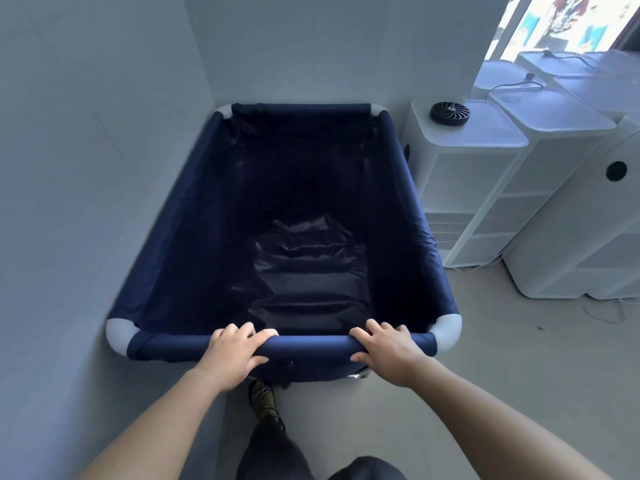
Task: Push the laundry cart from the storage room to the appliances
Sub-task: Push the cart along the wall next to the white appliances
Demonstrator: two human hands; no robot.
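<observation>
A navy fabric laundry cart (194,216) with grey rounded corner pieces stands in front of me, its far end in the corner of two pale walls. Its bin holds only dark, wrinkled lining. My left hand (232,355) grips the near padded rail (311,346) left of centre, fingers curled over the top. My right hand (388,351) grips the same rail right of centre. White appliances (485,188) stand in a row just right of the cart.
A small black fan (449,113) lies on top of the nearest white unit. Cables run over the units and along the floor at right. The wall (86,168) runs close along the cart's left side. My foot (263,400) is under the rail. Grey floor spreads to the right.
</observation>
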